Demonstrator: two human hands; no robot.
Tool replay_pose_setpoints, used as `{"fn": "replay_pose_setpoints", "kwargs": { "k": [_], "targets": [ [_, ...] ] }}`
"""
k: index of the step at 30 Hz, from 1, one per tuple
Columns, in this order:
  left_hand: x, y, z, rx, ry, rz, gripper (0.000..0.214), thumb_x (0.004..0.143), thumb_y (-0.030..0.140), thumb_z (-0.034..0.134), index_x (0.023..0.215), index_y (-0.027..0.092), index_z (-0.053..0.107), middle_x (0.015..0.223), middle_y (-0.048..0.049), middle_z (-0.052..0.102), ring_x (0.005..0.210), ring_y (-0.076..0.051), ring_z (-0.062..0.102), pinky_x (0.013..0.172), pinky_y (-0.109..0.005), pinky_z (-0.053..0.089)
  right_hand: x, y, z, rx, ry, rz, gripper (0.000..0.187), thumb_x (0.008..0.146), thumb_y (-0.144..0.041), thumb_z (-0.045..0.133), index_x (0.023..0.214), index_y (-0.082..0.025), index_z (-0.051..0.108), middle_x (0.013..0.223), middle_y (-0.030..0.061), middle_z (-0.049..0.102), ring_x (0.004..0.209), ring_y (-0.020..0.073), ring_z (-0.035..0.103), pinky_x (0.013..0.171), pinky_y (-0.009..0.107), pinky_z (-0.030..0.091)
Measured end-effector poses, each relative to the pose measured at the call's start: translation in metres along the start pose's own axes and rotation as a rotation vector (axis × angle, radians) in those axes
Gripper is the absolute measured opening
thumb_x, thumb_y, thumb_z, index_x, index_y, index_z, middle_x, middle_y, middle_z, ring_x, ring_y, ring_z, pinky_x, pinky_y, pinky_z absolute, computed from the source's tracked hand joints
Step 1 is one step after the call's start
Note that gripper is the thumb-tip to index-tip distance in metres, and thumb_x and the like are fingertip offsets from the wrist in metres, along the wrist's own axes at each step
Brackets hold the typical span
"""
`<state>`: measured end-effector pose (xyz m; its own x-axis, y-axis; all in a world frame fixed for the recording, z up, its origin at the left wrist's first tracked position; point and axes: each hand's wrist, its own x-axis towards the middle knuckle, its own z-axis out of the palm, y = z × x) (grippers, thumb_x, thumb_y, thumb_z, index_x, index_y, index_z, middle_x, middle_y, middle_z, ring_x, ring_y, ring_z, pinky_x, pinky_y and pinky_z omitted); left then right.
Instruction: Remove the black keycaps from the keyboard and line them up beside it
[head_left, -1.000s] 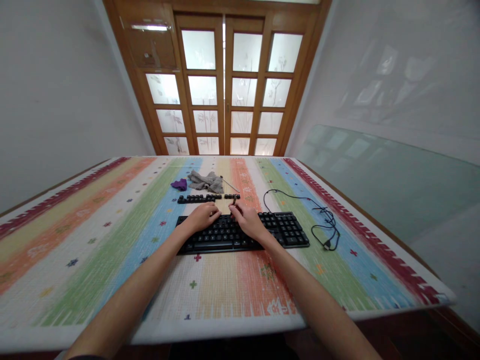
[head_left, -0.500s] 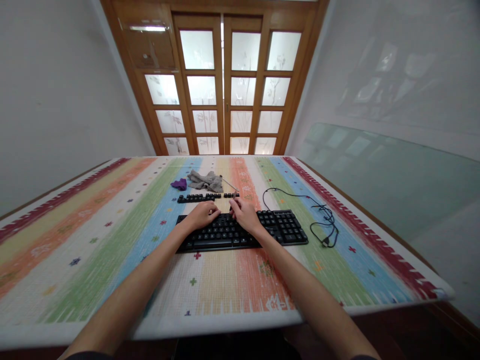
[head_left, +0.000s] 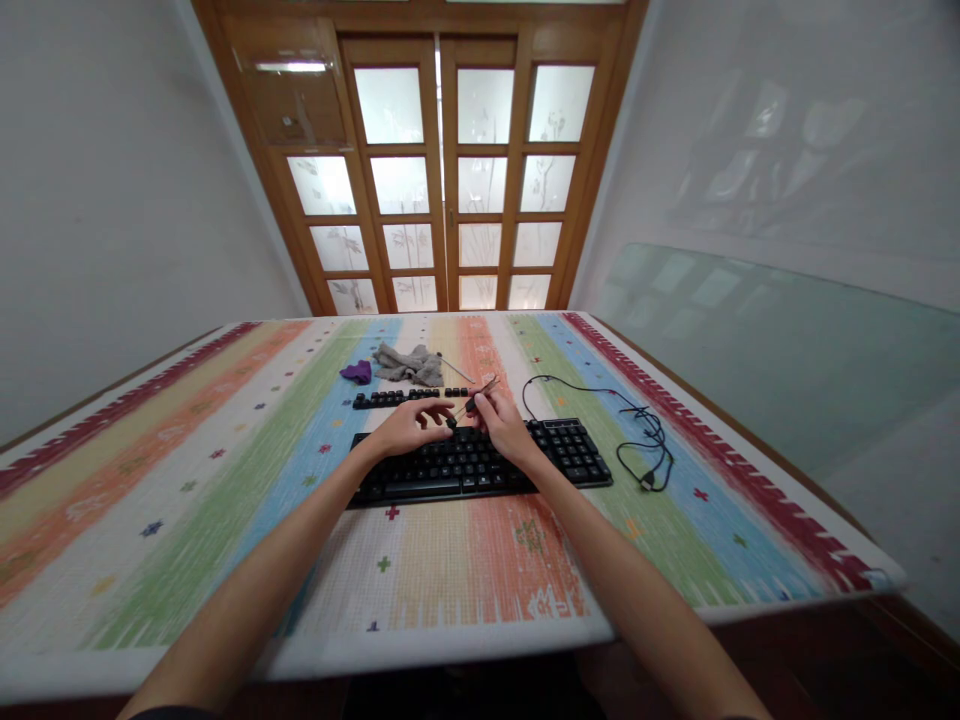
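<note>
A black keyboard (head_left: 555,455) lies on the striped cloth in the middle of the table. My left hand (head_left: 405,427) rests over its top left rows, fingers curled and pinched toward a small black keycap (head_left: 452,421). My right hand (head_left: 504,422) is raised just above the keys, pinching a thin metal puller tool (head_left: 480,391) that points up and to the right. Both fingertips meet near the keycap. A row of loose black keycaps (head_left: 401,398) lies just behind the keyboard.
The keyboard's black cable (head_left: 636,425) coils on the right. A grey cloth (head_left: 409,365) and a small purple thing (head_left: 358,372) lie at the back. The striped tablecloth (head_left: 187,500) covers the table; a wooden glazed door (head_left: 442,180) stands behind.
My right hand has lifted off the keys with the tool, which now points up, and a keycap sits between my two hands' fingertips. The left hand has shifted slightly right.
</note>
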<state>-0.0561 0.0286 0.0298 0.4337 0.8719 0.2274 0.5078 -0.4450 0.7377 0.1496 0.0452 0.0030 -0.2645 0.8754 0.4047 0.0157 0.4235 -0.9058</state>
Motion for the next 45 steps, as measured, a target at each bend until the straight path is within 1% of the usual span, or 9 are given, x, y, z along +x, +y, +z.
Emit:
{"fn": "replay_pose_setpoints", "kwargs": {
  "k": [3,6,9,15,21,29,35,42,45],
  "targets": [
    [0.001,-0.001,0.000,-0.064,0.014,-0.013,0.047,0.075,0.042,0.071,0.113,0.014,0.067,0.092,-0.0055,0.070,0.075,-0.014,0.061,0.068,-0.026,0.048,-0.004,-0.004,0.000,-0.016,-0.025,-0.035,0.037,0.095,-0.048,0.042,0.109,-0.017,0.055,0.077,0.0016,0.061,0.062,0.0143,0.058,0.059,0.028,0.046],
    [0.000,-0.005,-0.002,-0.142,-0.017,-0.029,0.047,0.070,0.042,0.076,0.107,0.014,0.069,0.075,0.0005,0.064,0.061,-0.010,0.052,0.058,-0.023,0.041,-0.007,-0.009,0.001,-0.030,-0.048,-0.050,0.031,0.094,-0.042,0.044,0.106,-0.017,0.057,0.077,0.0011,0.060,0.061,0.0138,0.058,0.060,0.028,0.047],
    [-0.003,-0.006,-0.004,-0.238,-0.072,-0.053,0.046,0.067,0.039,0.079,0.104,0.013,0.069,0.068,0.0033,0.059,0.058,-0.009,0.047,0.056,-0.022,0.037,-0.010,-0.013,0.002,-0.041,-0.068,-0.051,0.027,0.094,-0.039,0.045,0.103,-0.017,0.057,0.077,0.0015,0.061,0.059,0.0135,0.058,0.061,0.028,0.048],
    [-0.010,-0.004,-0.005,-0.371,-0.086,-0.092,0.044,0.067,0.036,0.080,0.102,0.012,0.067,0.084,-0.0016,0.064,0.059,-0.007,0.047,0.056,-0.021,0.039,-0.014,-0.020,0.005,-0.113,-0.080,-0.094,0.025,0.094,-0.037,0.046,0.103,-0.017,0.057,0.078,0.0027,0.063,0.060,0.0143,0.059,0.063,0.029,0.049],
    [-0.010,-0.003,-0.002,-0.415,-0.136,-0.122,0.046,0.069,0.039,0.079,0.103,0.012,0.063,0.093,-0.0041,0.062,0.059,-0.006,0.049,0.053,-0.020,0.043,-0.017,-0.021,0.006,-0.178,-0.073,-0.148,0.022,0.095,-0.031,0.044,0.104,-0.016,0.057,0.080,0.0040,0.062,0.064,0.0155,0.060,0.066,0.030,0.048],
    [-0.006,-0.001,0.000,-0.434,-0.177,-0.084,0.046,0.070,0.040,0.079,0.103,0.012,0.062,0.083,-0.0019,0.062,0.061,-0.008,0.054,0.051,-0.018,0.043,-0.018,-0.022,0.007,-0.307,-0.117,-0.264,0.018,0.094,-0.025,0.044,0.098,-0.016,0.060,0.086,0.0074,0.066,0.079,0.0189,0.063,0.078,0.033,0.049],
    [-0.005,0.004,-0.001,-0.429,-0.116,-0.063,0.044,0.074,0.038,0.077,0.107,0.012,0.064,0.097,-0.0080,0.069,0.067,-0.012,0.064,0.067,-0.029,0.055,-0.017,-0.020,0.005,-0.304,0.003,-0.199,0.021,0.095,-0.025,0.042,0.101,-0.015,0.060,0.087,0.0080,0.066,0.080,0.0195,0.064,0.078,0.033,0.050],
    [-0.006,0.005,0.007,-0.217,0.026,-0.027,0.029,0.077,0.034,0.073,0.097,0.013,0.070,0.083,-0.0054,0.073,0.073,-0.016,0.067,0.072,-0.029,0.055,-0.017,-0.017,0.008,-0.284,0.085,-0.096,0.022,0.095,-0.028,0.042,0.100,-0.017,0.061,0.076,0.0047,0.064,0.074,0.0202,0.063,0.073,0.032,0.049],
    [-0.005,0.007,0.013,-0.129,0.089,0.013,0.023,0.079,0.032,0.070,0.094,0.014,0.071,0.086,-0.0056,0.074,0.076,-0.016,0.067,0.075,-0.030,0.056,-0.016,-0.014,0.009,-0.267,0.130,-0.049,0.023,0.095,-0.030,0.042,0.098,-0.018,0.061,0.069,0.0023,0.061,0.065,0.0193,0.061,0.070,0.032,0.049]
  ]
}}
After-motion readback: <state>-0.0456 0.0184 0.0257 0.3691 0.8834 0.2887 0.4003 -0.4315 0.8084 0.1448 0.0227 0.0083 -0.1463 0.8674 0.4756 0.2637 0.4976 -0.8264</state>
